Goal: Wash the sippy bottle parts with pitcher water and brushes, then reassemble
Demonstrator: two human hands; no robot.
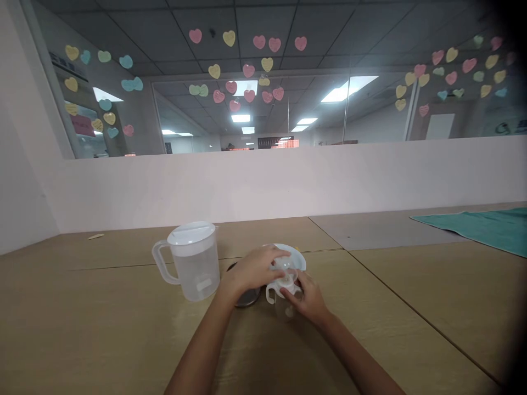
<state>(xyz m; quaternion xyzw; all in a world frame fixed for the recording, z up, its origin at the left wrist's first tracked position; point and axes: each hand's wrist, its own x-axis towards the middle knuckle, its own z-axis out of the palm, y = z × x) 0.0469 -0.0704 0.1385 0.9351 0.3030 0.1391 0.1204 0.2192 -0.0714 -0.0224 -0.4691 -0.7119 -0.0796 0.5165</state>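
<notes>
In front of me stands a clear baby bottle with a white two-handled collar. My right hand is closed round the collar and handle on its right side. From above, my left hand curls its fingers over a clear dome-shaped cap at the top of the bottle. Whether the cap sits on the collar or just above it I cannot tell. A white plate lies behind the bottle, partly hidden by my hands. Under my left hand shows part of a dark round object, its kind unclear.
A translucent lidded pitcher with its handle to the left stands left of my hands. A green cloth lies at the far right of the wooden table. Behind the table is a low white wall under a window with heart-shaped notes.
</notes>
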